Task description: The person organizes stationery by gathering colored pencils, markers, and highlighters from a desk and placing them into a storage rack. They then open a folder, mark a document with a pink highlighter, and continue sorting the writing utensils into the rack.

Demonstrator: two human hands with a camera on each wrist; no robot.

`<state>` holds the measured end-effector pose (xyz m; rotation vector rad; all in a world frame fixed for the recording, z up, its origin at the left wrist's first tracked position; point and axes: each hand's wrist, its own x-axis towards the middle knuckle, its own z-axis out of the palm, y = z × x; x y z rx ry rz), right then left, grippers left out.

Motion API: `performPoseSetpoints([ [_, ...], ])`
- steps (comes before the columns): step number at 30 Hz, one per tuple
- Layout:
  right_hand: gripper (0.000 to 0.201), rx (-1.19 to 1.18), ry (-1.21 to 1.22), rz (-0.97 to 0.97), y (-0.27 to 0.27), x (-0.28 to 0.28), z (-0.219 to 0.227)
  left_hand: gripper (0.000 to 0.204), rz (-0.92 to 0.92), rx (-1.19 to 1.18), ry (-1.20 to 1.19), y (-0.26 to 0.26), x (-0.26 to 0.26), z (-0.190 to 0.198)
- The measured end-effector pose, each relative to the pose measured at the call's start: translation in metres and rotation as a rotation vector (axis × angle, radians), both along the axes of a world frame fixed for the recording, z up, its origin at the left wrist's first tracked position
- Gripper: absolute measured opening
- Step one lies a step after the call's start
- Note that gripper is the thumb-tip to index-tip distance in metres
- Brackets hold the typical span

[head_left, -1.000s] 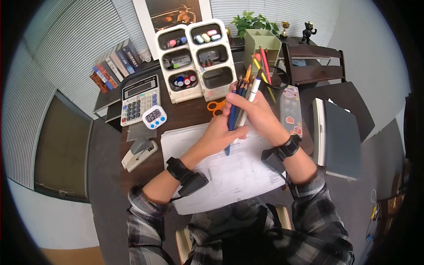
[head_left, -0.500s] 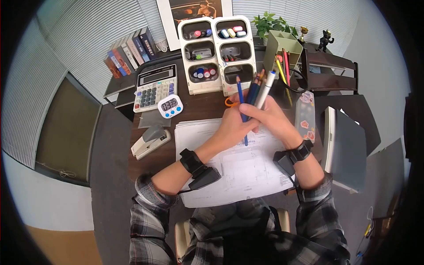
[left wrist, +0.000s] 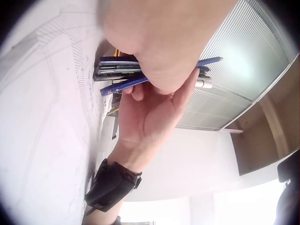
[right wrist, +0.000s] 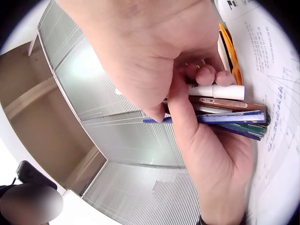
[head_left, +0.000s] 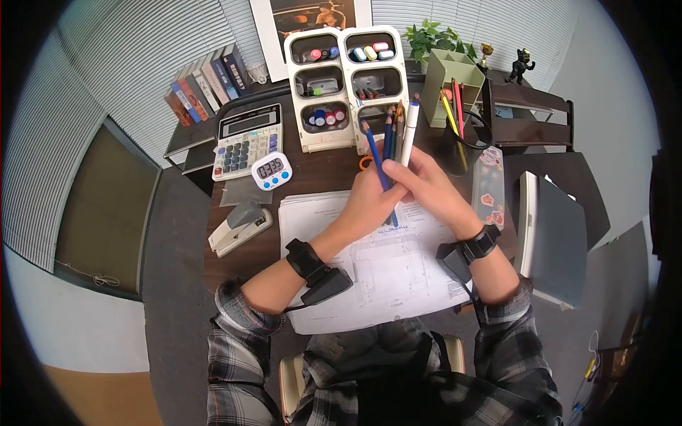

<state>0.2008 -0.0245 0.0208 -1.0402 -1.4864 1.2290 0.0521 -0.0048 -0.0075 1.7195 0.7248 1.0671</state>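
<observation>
A bundle of pencils and a white marker point(head_left: 409, 131) stands nearly upright over the papers point(head_left: 348, 284). Both hands close round it, the left hand point(head_left: 369, 202) on the left side and the right hand point(head_left: 435, 192) on the right, touching each other. A blue pencil point(head_left: 375, 153) leans left, apart from the others at its top. In the left wrist view the lower ends of the blue pencil point(left wrist: 123, 85) and darker ones come near the paper. The right wrist view shows the white marker point(right wrist: 220, 91) beside brown, blue and green pencils; fingers hide their middles.
Behind the hands stand a white organizer point(head_left: 349, 92) with markers, orange scissors point(head_left: 365, 163) and a black pen cup point(head_left: 460, 153). A calculator point(head_left: 245, 145), timer point(head_left: 272, 171) and stapler point(head_left: 241, 227) lie left; a sticker-covered case point(head_left: 487, 192) and dark binder point(head_left: 558, 227) are at right.
The head view has shifted since the first frame. The blue pencil's top now leans further left, apart from the bundle, and both hands remain together round the pencils.
</observation>
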Motion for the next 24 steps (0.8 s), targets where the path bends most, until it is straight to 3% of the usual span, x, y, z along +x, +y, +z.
performPoseSetpoints([
  [3,0.039,-0.003,0.010,0.049,0.0016,0.0002,-0.0028,0.026,0.010,-0.026,0.011,0.0005,0.0009,-0.0009],
  [5,0.037,0.124,0.085,0.052,0.0019,-0.0044,-0.0044,0.026,0.013,-0.038,0.006,0.0014,0.0010,-0.0022],
  [10,0.032,0.117,0.091,0.055,0.0030,-0.0002,0.0001,0.046,-0.060,0.072,0.147,-0.0004,0.0010,0.0022],
  [13,0.025,0.095,0.105,0.058,0.0027,0.0009,0.0016,0.050,-0.033,0.182,0.049,-0.0021,0.0036,0.0008],
  [20,0.018,0.103,0.149,0.113,-0.0016,0.0018,0.0045,0.055,-0.017,0.115,0.102,-0.0029,0.0027,-0.0020],
  [24,0.017,0.068,0.014,0.045,-0.0035,0.0042,0.0044,0.062,-0.027,0.186,0.119,-0.0027,0.0056,-0.0030],
])
